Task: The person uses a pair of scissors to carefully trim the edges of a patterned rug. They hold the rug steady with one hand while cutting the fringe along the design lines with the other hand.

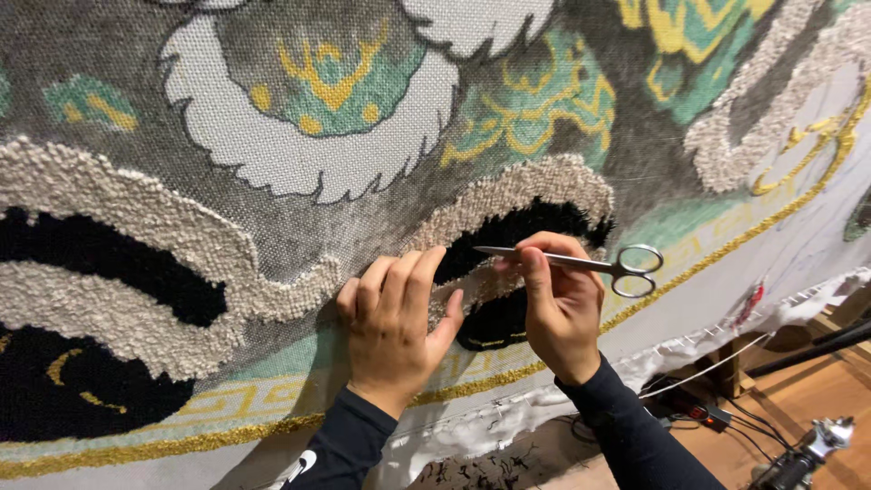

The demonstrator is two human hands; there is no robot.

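a large tufted rug stretched on an upright frame (272,236) fills the view: grey woven backing printed with white scalloped shapes and green-and-yellow motifs, partly covered by raised beige looped bands and black pile patches, with a gold looped border line running along the bottom. the left hand (395,331) lies flat on the rug, its fingers (399,281) stretched out and close together, pressing on the beige pile beside a black patch. the right hand (558,304) has its fingers (535,272) curled closed around a pair of small silver metal scissors (581,264), gripped along the blades, with the ring handles sticking out to the right and the tips pointing left over the black pile. both arms wear dark sleeves. below the rug's white stapled edge lie yarn scraps, a wooden floor (798,399) and black cables.
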